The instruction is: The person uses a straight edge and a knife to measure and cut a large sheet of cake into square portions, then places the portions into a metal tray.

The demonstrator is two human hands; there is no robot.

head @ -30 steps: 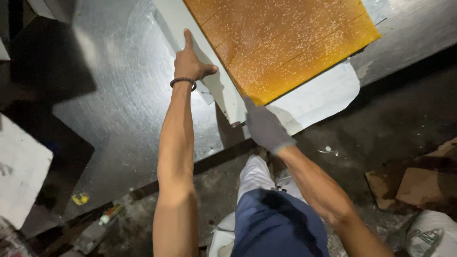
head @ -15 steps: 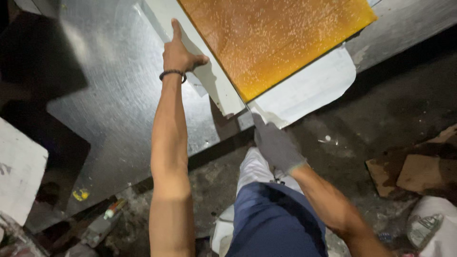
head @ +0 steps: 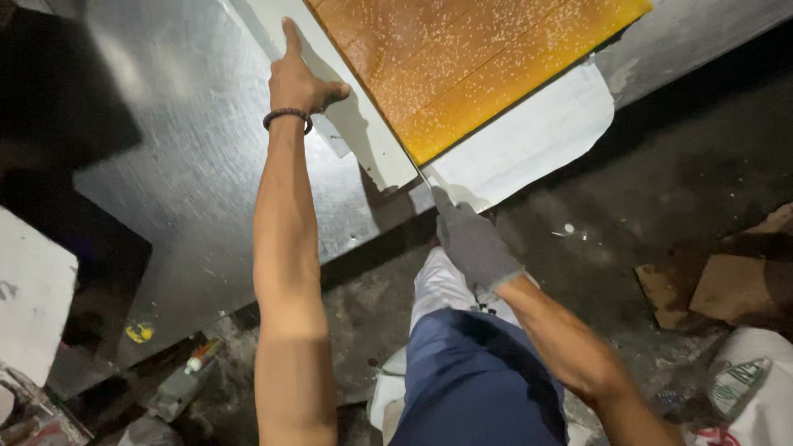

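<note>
On the steel worktop (head: 190, 165): big orange slab (head: 462, 58), flat, surface speckled with pale seeds, lying on a white sheet (head: 529, 140) whose edge overhangs the worktop's front edge. A white straightedge board (head: 363, 132) lies along the slab's left edge, touching it. Left hand (head: 299, 78), bare, dark beaded bracelet on the wrist, pressed flat on that board, index finger stretched out along it, thumb spread toward the slab; not gripping anything. Right hand (head: 471, 239), grey glove, closed around a thin blade or tool handle at the slab's near corner; only a sliver of the tool shows, can't tell its kind. Tip sits at the seam between board and slab. Below: dark floor (head: 644, 215), cardboard scraps (head: 735, 285) to the right, white sack (head: 756, 384) bottom right.
</note>
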